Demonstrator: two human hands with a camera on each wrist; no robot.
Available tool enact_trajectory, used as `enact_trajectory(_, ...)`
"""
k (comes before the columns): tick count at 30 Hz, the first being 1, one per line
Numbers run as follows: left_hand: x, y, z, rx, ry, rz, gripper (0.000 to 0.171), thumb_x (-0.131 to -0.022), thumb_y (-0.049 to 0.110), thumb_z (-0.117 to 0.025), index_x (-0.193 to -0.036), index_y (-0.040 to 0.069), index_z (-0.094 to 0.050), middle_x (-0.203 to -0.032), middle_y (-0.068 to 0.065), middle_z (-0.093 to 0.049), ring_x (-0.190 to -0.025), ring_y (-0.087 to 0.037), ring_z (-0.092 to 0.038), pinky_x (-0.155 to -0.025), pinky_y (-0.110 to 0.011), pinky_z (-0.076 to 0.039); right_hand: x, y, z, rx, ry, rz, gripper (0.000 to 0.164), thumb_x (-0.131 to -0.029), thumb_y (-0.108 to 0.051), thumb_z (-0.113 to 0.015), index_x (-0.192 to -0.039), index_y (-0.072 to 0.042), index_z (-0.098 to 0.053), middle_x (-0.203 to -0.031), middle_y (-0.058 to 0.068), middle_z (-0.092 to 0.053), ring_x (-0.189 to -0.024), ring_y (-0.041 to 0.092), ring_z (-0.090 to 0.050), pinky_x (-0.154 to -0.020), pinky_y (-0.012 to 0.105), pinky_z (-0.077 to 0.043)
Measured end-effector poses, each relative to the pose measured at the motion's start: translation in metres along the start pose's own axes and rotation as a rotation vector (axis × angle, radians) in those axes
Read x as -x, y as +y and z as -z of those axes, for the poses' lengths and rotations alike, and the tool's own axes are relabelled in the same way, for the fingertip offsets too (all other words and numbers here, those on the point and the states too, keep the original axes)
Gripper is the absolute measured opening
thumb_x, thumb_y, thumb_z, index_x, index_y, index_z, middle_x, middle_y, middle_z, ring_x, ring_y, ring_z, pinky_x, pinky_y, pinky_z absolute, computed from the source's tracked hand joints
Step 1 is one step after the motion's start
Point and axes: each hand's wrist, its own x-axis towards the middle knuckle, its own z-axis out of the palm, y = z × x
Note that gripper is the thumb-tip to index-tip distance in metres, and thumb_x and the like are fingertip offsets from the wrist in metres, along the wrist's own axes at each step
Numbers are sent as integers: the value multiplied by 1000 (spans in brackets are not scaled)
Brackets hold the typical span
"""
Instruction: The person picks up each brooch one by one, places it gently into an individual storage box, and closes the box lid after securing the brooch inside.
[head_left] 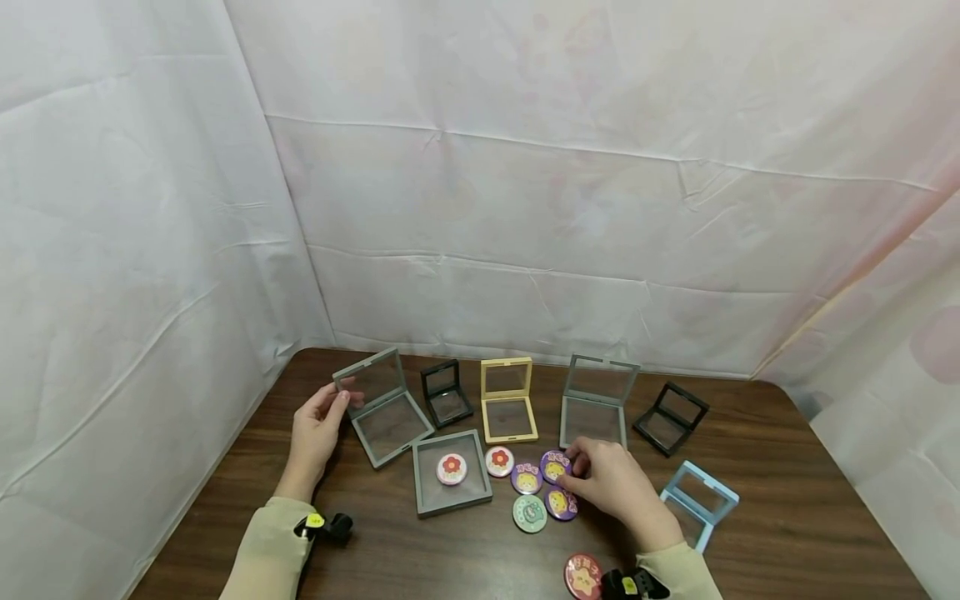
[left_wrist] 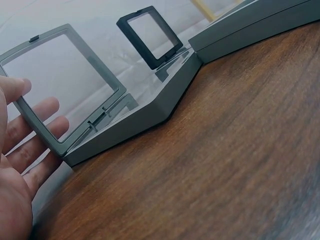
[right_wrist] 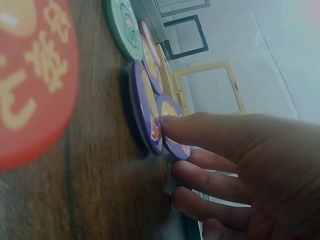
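Note:
My left hand (head_left: 315,425) pinches the raised lid of a grey display frame (head_left: 392,427) at its left edge. In the left wrist view the thumb lies in front of the lid rim, with fingers behind it. On the right, my right hand (head_left: 611,479) pinches a purple button badge (head_left: 554,465) between thumb and fingers. Another purple badge (head_left: 561,504) lies just below it, overlapping it in the right wrist view. Beside these are a lighter purple badge (head_left: 527,478), a green badge (head_left: 529,513) and a white badge with a red flower (head_left: 499,461).
A closed grey frame (head_left: 427,500) bears another flower badge (head_left: 452,469). Behind stand open frames: black (head_left: 448,404), yellow (head_left: 510,438), grey (head_left: 594,421) and a second black one (head_left: 670,421). A blue frame (head_left: 705,496) stands right; a red badge (head_left: 582,575) lies near the front.

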Motion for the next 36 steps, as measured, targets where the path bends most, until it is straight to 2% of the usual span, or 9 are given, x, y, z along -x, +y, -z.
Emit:
enact_trajectory(11, 0, 1, 0, 0, 3, -1, 32, -114, 14, -61, -140, -3, -70, -114, -29, -78, -99, -16, -78, -94, -23, -56, 0, -1, -1, -25, 21, 11, 27, -87, -19, -95, -103, -15, -73, -77, -13, -66, -66, -2, -57, -62, 26, -50)
enact_trajectory(17, 0, 1, 0, -1, 5, -5, 31, -114, 14, -61, -139, -1, -71, -115, -29, -77, -99, -16, -78, -94, -23, -57, -1, -1, -1, -31, 24, 30, 27, -87, -15, -93, -105, -14, -72, -75, -12, -61, -63, 0, -52, -60, 26, -47)
enact_trajectory(20, 0, 1, 0, 1, 2, -2, 32, -114, 14, -61, -140, -3, -69, -115, -29, -77, -99, -17, -78, -94, -23, -56, -1, -1, -2, -24, 34, 51, 27, -88, -14, -93, -104, -16, -71, -76, -12, -59, -65, 2, -51, -61, 26, -46)
enact_trajectory(26, 0, 2, -1, -4, 4, 7, 35, -114, 14, -61, -140, -8, -67, -115, -29, -77, -99, -16, -78, -94, -22, -55, -1, -1, 0, -17, 70, 96, 23, -89, -13, -91, -97, -18, -70, -86, -7, -63, -78, 8, -59, -69, 29, -51)
enact_trajectory(36, 0, 0, 1, -28, -9, -4, 35, -114, 16, -61, -142, -5, -67, -115, -26, -78, -102, -15, -76, -95, -19, -52, -2, 3, 4, -105, 20, 192, 21, -95, -11, -85, -100, -21, -67, -82, -16, -68, -74, 0, -62, -66, 27, -53)
